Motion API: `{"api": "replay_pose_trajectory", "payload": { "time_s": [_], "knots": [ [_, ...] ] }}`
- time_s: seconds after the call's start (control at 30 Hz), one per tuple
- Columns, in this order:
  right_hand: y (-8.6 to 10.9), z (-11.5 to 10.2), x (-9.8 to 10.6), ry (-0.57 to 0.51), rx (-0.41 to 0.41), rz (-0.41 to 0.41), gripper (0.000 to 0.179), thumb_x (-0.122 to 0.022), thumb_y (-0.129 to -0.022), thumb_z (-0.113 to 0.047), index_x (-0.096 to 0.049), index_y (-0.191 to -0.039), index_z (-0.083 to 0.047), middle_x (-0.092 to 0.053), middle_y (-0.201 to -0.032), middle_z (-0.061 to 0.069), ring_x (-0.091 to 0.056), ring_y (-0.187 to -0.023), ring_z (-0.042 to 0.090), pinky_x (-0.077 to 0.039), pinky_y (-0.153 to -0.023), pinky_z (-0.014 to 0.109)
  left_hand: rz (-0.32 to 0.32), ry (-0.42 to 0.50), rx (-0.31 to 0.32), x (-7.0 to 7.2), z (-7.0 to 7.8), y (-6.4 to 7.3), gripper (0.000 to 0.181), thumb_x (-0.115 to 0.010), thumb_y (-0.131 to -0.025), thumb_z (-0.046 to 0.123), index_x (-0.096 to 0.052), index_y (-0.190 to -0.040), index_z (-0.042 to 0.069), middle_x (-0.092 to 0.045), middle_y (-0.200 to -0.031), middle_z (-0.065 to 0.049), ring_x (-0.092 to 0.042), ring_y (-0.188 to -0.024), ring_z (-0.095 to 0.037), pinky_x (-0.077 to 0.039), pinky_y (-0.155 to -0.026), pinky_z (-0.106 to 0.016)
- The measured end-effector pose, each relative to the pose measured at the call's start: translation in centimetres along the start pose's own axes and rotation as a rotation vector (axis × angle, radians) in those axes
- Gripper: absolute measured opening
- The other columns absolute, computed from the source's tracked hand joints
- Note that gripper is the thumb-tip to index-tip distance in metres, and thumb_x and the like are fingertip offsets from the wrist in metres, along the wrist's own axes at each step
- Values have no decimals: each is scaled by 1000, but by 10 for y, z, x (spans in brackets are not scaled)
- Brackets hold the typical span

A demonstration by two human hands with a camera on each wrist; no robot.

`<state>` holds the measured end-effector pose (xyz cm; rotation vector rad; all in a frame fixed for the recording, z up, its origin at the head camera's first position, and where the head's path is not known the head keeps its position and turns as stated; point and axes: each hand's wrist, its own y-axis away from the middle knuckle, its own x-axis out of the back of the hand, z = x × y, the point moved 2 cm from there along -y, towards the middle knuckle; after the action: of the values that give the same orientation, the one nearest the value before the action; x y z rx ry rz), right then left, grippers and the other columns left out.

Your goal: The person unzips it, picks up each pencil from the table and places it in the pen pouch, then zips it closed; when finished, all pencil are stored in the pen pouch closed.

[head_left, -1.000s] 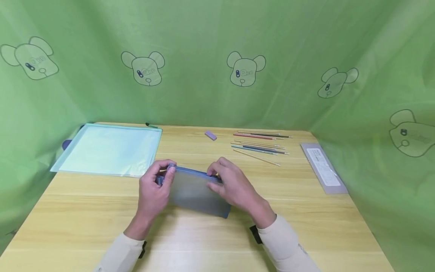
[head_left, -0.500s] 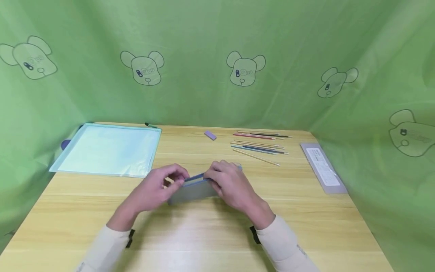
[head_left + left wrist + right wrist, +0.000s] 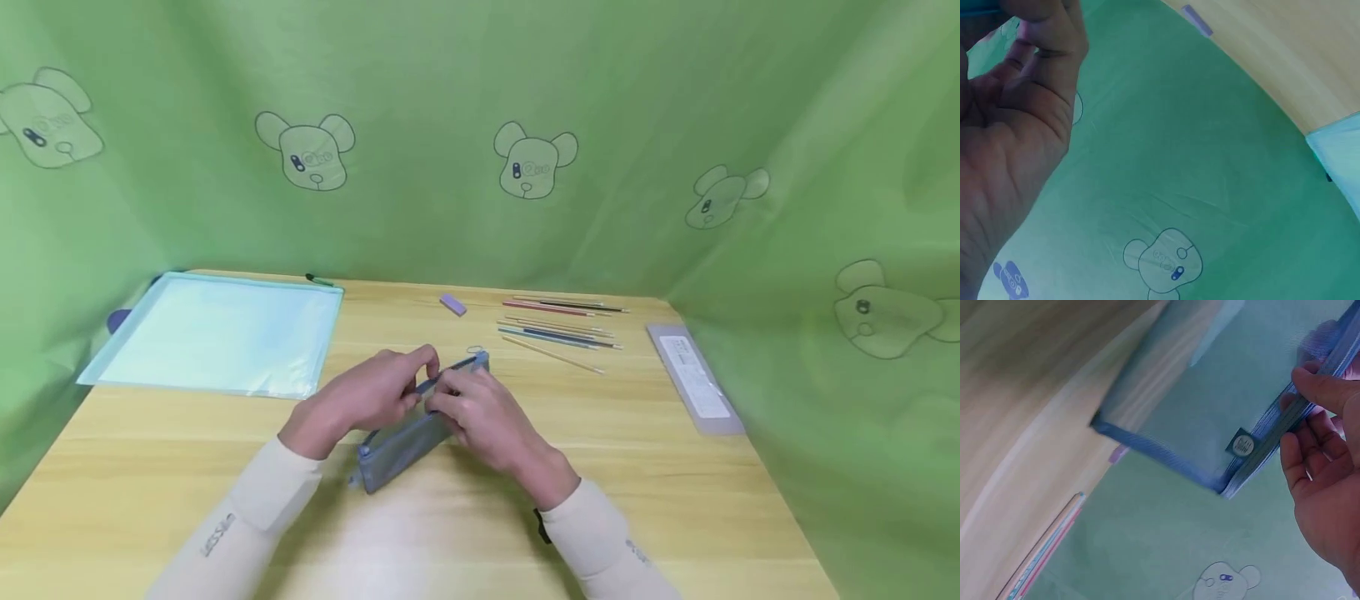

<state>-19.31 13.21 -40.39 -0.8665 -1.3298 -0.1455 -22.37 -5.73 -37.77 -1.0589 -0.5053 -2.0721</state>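
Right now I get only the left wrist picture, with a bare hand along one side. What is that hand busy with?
Observer: In the head view, a see-through, blue-edged mesh pouch.
Visitor: Is the other hand helping?
Observer: Yes, the right hand pinches the pouch's edge.
Visitor: Anything to write with?
Observer: Yes, several slim pencils in different colours lie on the pale wooden table, beyond the right hand.

Head view: from my head, forward and down, most of bench (image 3: 690,500) in, green curtain (image 3: 420,225) behind. Left wrist: right up at my left grip (image 3: 1022,131), tilted, mostly curtain. Right wrist: close on my right grip (image 3: 1335,469) and the mesh pouch (image 3: 1216,406), bench slanting. Purple eraser (image 3: 453,305) shared by all three.
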Motion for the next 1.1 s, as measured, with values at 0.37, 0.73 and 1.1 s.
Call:
{"api": "replay_pose_trajectory", "payload": {
  "time_s": [0.37,0.73,1.1],
  "knots": [
    [19,17,-15,-60,-138,-165,14,-77,-93,0,-80,-101,-11,-75,-108,0,-74,-104,17,-64,-90,30,66,-87,114,25,-18,3,22,-58,-85,-9,-61,-91,12,-60,-81,-2,-52,-67,-15,-43,-60,-27],
    [21,13,-28,-303,-288,-485,18,-70,-105,-20,-76,-120,-14,-77,-121,-2,-72,-117,16,-60,-106,38,-48,2,85,27,-26,8,21,-61,-87,-6,-56,-87,15,-52,-77,-1,-50,-68,-15,-42,-63,-28],
    [33,51,-7,-465,-473,-257,23,-72,-98,-4,-73,-121,-2,-77,-123,12,-73,-119,30,-60,-107,51,-101,16,116,23,-31,6,25,-57,-86,-9,-53,-86,15,-45,-74,2,-45,-67,-14,-37,-63,-27]
  ]
}}
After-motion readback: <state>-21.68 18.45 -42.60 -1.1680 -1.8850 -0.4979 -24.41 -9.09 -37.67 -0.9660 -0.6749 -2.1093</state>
